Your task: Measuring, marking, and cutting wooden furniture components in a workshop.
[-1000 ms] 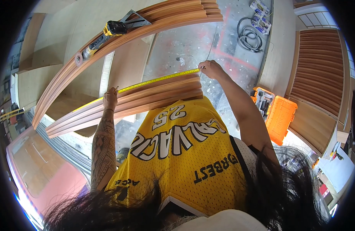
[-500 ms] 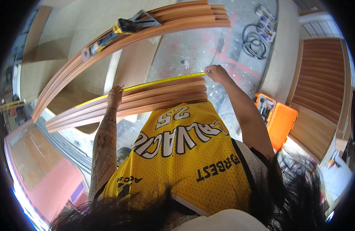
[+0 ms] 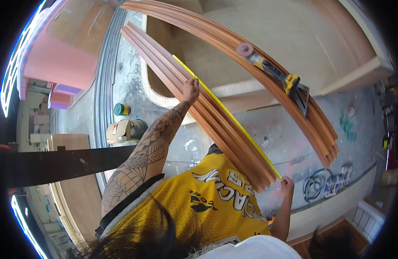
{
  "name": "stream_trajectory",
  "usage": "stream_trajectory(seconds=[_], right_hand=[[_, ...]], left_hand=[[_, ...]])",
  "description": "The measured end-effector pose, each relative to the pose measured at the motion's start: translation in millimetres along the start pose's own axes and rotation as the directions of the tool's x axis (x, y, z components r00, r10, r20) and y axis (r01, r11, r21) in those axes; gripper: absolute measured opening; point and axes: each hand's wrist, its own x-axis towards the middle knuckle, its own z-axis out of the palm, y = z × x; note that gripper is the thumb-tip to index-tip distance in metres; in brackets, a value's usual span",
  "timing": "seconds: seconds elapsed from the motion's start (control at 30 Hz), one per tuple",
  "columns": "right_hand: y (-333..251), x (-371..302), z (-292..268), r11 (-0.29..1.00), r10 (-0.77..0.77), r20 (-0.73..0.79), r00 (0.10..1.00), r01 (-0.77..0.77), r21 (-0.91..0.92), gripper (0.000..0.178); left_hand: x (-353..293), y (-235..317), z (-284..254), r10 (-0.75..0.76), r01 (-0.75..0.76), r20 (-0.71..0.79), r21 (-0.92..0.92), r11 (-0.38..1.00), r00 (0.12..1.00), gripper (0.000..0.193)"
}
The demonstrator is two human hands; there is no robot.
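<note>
1. A long, narrow, bright-yellow measuring tape (image 3: 233, 119) runs along the upper edge of a long, reddish-brown, grooved wooden panel (image 3: 216, 125), slanting from upper left to lower right
2. The person's left hand (image 3: 191, 91), below a tattooed forearm, lies across the panel between its two ends, fingers bent at the tape; whether this grip pinches the tape or only presses beside it, I cannot tell
3. The right hand (image 3: 287, 186) is at the panel's near end, its grip closed on the end of the tape, fingertips together just beyond the wood
4. That near end overlaps, in view, the front of the person's yellow mesh jersey with white lettering (image 3: 181, 211); the far end lies well apart from both hands
5. A second reddish-brown bundle of grooved wood (image 3: 313, 129), curved in view, lies across a pale plywood structure (image 3: 246, 26), apart from the first panel
6. On this bundle sit a black-and-yellow grinder with a round pinkish disc (image 3: 274, 72) and a grey triangular metal square (image 3: 305, 105), overlapping in view
7. The speckled grey concrete floor (image 3: 186, 151) carries a round dark-green tin (image 3: 121, 109) and, near it, an open brown cardboard box (image 3: 120, 131)
8. A coiled dark-grey hose (image 3: 307, 190) lies at lower right, beyond the right hand
</note>
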Motion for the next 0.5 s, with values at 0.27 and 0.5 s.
stream_trajectory(seconds=[0.27, 0.5], right_hand=[[6, -15, -2, 0.986, 0.042, -0.015, 0.999, -0.039, 0.161, 0.019], [22, -8, 8, 0.975, -0.019, -0.052, 0.998, 0.03, 0.22, 0.019]], left_hand=[[105, -90, -29, -0.343, 0.277, -0.181, -0.312, 0.909, 0.922, 0.05], [204, -170, -31, -0.492, 0.34, -0.157, -0.544, 0.767, 0.856, 0.028]])
